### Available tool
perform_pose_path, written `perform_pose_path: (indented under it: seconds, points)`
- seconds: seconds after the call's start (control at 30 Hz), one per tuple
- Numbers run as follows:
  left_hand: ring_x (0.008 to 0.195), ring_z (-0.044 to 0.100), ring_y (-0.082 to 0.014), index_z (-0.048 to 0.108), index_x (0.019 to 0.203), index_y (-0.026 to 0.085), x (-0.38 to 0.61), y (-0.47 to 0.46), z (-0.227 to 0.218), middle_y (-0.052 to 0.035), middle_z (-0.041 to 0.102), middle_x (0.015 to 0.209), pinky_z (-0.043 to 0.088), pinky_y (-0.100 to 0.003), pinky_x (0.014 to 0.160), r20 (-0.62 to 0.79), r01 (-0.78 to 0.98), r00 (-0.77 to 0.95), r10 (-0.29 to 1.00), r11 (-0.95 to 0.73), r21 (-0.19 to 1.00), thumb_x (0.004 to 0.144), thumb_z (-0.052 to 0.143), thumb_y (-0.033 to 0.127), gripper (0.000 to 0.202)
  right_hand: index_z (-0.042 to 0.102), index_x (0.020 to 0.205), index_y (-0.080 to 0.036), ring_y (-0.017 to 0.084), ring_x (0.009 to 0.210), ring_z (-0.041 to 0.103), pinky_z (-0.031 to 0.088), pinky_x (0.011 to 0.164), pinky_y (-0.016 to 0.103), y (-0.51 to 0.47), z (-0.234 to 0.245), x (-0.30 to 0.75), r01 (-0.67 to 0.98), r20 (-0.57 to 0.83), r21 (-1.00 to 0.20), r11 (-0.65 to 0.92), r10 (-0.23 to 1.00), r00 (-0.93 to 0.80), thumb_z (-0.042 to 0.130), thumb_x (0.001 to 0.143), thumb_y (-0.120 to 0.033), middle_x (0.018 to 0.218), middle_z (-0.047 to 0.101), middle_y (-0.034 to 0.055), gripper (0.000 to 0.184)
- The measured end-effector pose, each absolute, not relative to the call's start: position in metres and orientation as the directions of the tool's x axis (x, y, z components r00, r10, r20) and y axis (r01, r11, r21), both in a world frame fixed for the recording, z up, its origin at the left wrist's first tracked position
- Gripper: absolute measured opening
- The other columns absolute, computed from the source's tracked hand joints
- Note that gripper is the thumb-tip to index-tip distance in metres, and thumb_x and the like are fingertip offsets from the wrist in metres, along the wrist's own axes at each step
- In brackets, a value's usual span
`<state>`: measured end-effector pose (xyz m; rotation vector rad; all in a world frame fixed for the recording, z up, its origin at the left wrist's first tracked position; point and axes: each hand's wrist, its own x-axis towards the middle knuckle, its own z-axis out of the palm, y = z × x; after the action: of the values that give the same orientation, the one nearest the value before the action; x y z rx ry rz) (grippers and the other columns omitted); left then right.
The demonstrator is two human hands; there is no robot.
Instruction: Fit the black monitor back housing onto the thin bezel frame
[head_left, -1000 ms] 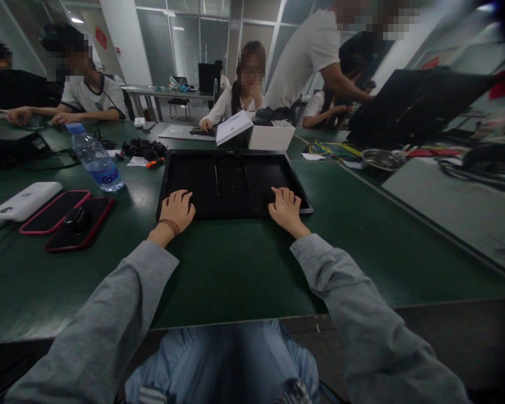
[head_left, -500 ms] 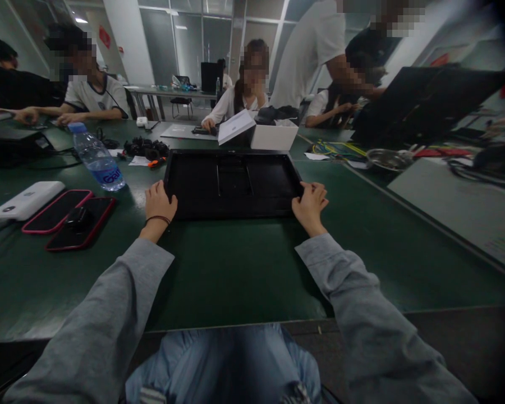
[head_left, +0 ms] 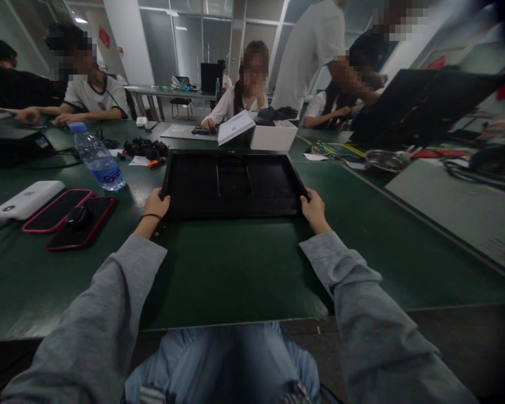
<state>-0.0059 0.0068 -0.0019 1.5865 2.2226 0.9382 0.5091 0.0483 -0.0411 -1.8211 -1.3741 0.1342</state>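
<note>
A black, shallow rectangular tray (head_left: 189, 182) with raised edges lies in front of me, its inner side facing up. Two thin rails run along its middle section. My left hand (head_left: 155, 205) is closed on the tray's left edge, thumb on top and fingers hidden beneath or behind the side. At the opposite edge, my right hand (head_left: 315, 209) grips in the same way, its thumb over the rim. Whether the tray's underside touches the table I cannot tell.
Left of the tray are a water bottle (head_left: 99, 157), two phones (head_left: 59, 210) and a white device (head_left: 27, 200). Behind it stands a white box (head_left: 273, 136). To the right are a metal bowl (head_left: 387, 160) and cables (head_left: 334, 148). Several people sit or stand around the green table (head_left: 235, 269).
Both my hands have shifted outward and turned from resting over the tray's corners to gripping its sides, fingers now out of sight. The tray has hardly moved.
</note>
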Motion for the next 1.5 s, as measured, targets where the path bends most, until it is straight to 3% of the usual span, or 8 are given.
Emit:
perform_pose_path:
  seconds: [0.23, 0.4, 0.63, 0.87, 1.03, 1.2, 1.5]
  points:
    - [0.118, 0.065, -0.0289, 0.058, 0.134, 0.012, -0.010, 0.005, -0.001, -0.0187, 0.068, 0.128, 0.048, -0.041, 0.102, 0.165, 0.753, -0.424, 0.890, 0.245, 0.610, 0.089, 0.056, 0.041, 0.053, 0.064, 0.127, -0.015, 0.029, 0.097, 0.065, 0.050, 0.092, 0.047, 0.044, -0.035, 0.506, 0.757, 0.399, -0.652, -0.046, 0.828, 0.394, 0.052, 0.085, -0.037, 0.109, 0.071, 0.0162, 0.049]
    - [0.116, 0.065, -0.0296, 0.060, 0.130, 0.016, -0.014, 0.001, 0.002, -0.0169, 0.069, 0.126, 0.048, -0.042, 0.100, 0.162, 0.764, -0.427, 0.890, 0.259, 0.591, 0.094, 0.047, 0.049, 0.051, 0.068, 0.120, -0.016, 0.028, 0.085, 0.063, 0.050, 0.083, 0.044, 0.040, -0.032, 0.503, 0.757, 0.386, -0.650, -0.072, 0.826, 0.411, 0.051, 0.087, -0.050, 0.094, 0.072, 0.0137, 0.050]
    - [0.119, 0.062, -0.0332, 0.060, 0.128, 0.020, -0.009, -0.003, 0.004, -0.0177, 0.068, 0.125, 0.047, -0.048, 0.099, 0.178, 0.772, -0.447, 0.877, 0.278, 0.572, 0.097, 0.040, 0.044, 0.045, 0.065, 0.124, -0.016, 0.029, 0.093, 0.064, 0.048, 0.087, 0.045, 0.040, -0.033, 0.501, 0.775, 0.385, -0.629, -0.064, 0.840, 0.381, 0.051, 0.087, -0.041, 0.106, 0.072, 0.0165, 0.047]
    - [0.113, 0.065, -0.0411, 0.050, 0.139, 0.015, 0.005, -0.013, 0.013, -0.0272, 0.068, 0.121, 0.046, -0.056, 0.095, 0.126, 0.819, -0.447, 0.886, 0.348, 0.455, 0.099, 0.030, 0.043, 0.053, 0.065, 0.122, -0.017, 0.029, 0.089, 0.062, 0.049, 0.084, 0.046, 0.040, -0.033, 0.501, 0.787, 0.393, -0.612, -0.076, 0.835, 0.386, 0.048, 0.088, -0.046, 0.102, 0.070, 0.0154, 0.047]
    - [0.111, 0.066, -0.0430, 0.049, 0.138, 0.014, 0.007, -0.013, 0.014, -0.0280, 0.069, 0.118, 0.047, -0.059, 0.092, 0.128, 0.826, -0.442, 0.888, 0.347, 0.445, 0.099, 0.030, 0.042, 0.052, 0.063, 0.126, -0.018, 0.031, 0.094, 0.063, 0.049, 0.087, 0.049, 0.033, -0.028, 0.494, 0.793, 0.372, -0.599, -0.108, 0.839, 0.396, 0.047, 0.091, -0.041, 0.105, 0.070, 0.0169, 0.045]
    - [0.115, 0.065, -0.0404, 0.048, 0.140, 0.014, 0.008, -0.014, 0.017, -0.0265, 0.068, 0.122, 0.047, -0.055, 0.095, 0.104, 0.830, -0.454, 0.885, 0.378, 0.410, 0.099, 0.029, 0.042, 0.053, 0.062, 0.129, -0.017, 0.033, 0.106, 0.064, 0.047, 0.094, 0.049, 0.031, -0.025, 0.489, 0.790, 0.353, -0.598, -0.137, 0.839, 0.413, 0.047, 0.092, -0.037, 0.112, 0.070, 0.0184, 0.044]
    - [0.115, 0.065, -0.0393, 0.046, 0.141, 0.015, 0.007, -0.015, 0.019, -0.0257, 0.068, 0.124, 0.048, -0.051, 0.094, 0.087, 0.844, -0.444, 0.892, 0.384, 0.376, 0.100, 0.026, 0.043, 0.054, 0.063, 0.128, -0.018, 0.033, 0.108, 0.064, 0.048, 0.095, 0.050, 0.035, -0.028, 0.493, 0.773, 0.360, -0.624, -0.112, 0.837, 0.412, 0.050, 0.091, -0.037, 0.114, 0.070, 0.0175, 0.043]
